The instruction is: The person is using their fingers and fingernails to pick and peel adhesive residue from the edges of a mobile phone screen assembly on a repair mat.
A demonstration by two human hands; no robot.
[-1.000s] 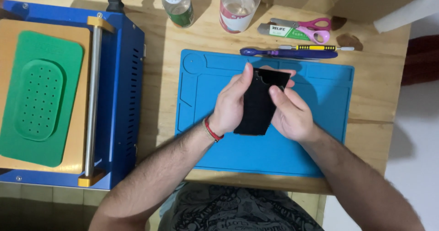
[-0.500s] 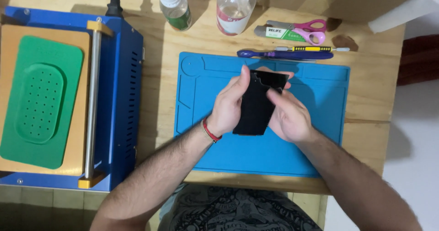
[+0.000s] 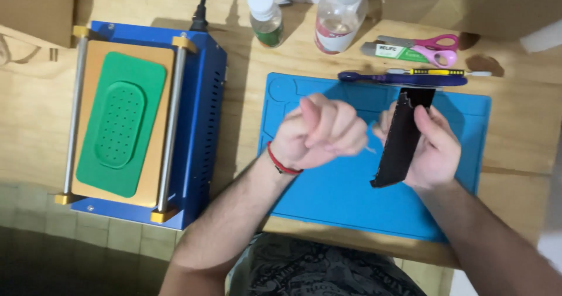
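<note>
Pale wooden tabletop point(image 3: 246, 126) is seen from above, with a blue silicone work mat point(image 3: 351, 202) laid across its right half. Over the mat, both hands are held up, just apart from one another. A slim black panel point(image 3: 403, 138), dark and phone-shaped, is gripped by the right hand point(image 3: 430, 149): the thumb is pressed across its face while the fingers are wrapped behind, so the panel is kept nearly upright and tilted slightly, its top edge close to the far rim of the mat. The left hand point(image 3: 322, 132) is curled into a loose fist, blurred, with the fingers drawn together; whether anything is pinched inside cannot be told. A red band point(image 3: 280, 162) is worn at the left wrist.

Just beyond the mat's far edge, a dark blue toothbrush point(image 3: 404, 79) is laid lengthwise, and a thin yellow-and-black tool point(image 3: 436, 72) is placed beside it. Pink-handled scissors point(image 3: 430, 49) are rested further back, touching a small green-and-grey packet point(image 3: 389, 52). Two clear plastic bottles are stood at the back: a smaller white-capped one point(image 3: 264, 16) and a larger one point(image 3: 339, 18).

To the left, a blue box-shaped machine point(image 3: 199, 126) is set on the table, well apart from the hands, topped by an orange plate and a green perforated pad point(image 3: 120, 132), with metal rails along both sides.
</note>
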